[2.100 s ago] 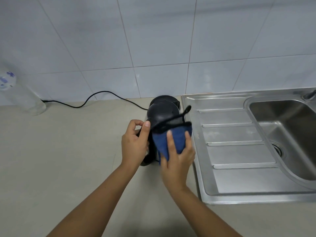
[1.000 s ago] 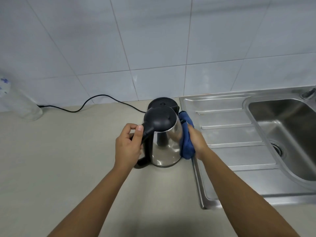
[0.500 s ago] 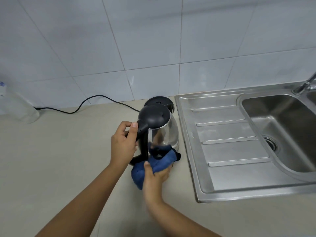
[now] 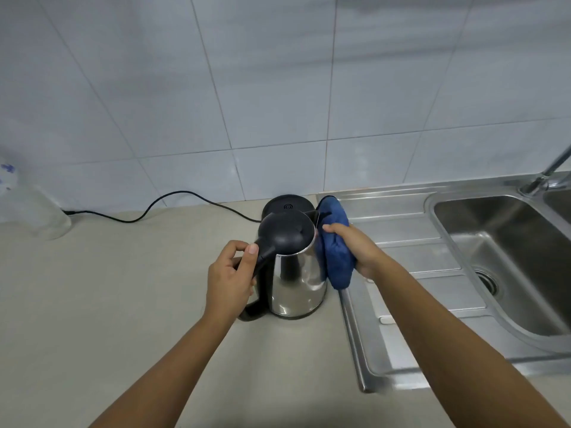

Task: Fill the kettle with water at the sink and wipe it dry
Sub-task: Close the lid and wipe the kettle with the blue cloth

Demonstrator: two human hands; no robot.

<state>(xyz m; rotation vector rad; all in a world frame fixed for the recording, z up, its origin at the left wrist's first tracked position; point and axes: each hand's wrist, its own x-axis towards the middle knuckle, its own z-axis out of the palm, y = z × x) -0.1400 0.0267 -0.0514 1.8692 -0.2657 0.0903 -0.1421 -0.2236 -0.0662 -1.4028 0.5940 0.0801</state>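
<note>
A steel kettle [image 4: 296,285] with a black lid and black handle stands upright on the beige counter, just left of the sink's edge. My left hand [image 4: 230,281] is closed around the handle on the kettle's left side. My right hand [image 4: 355,247] presses a blue cloth [image 4: 335,251] flat against the kettle's right wall, from the lid rim down to mid-height. The lid is shut.
The kettle's black round base [image 4: 285,205] sits behind it with a cord [image 4: 160,203] running left along the wall. The steel sink [image 4: 509,267] with drainboard [image 4: 411,288] fills the right; its tap [image 4: 547,174] stands at the far right. A clear bottle [image 4: 34,208] stands far left.
My right hand has carried the blue cloth from the kettle's lower front up around to its right side. My left hand stays on the handle and the kettle stays upright.
</note>
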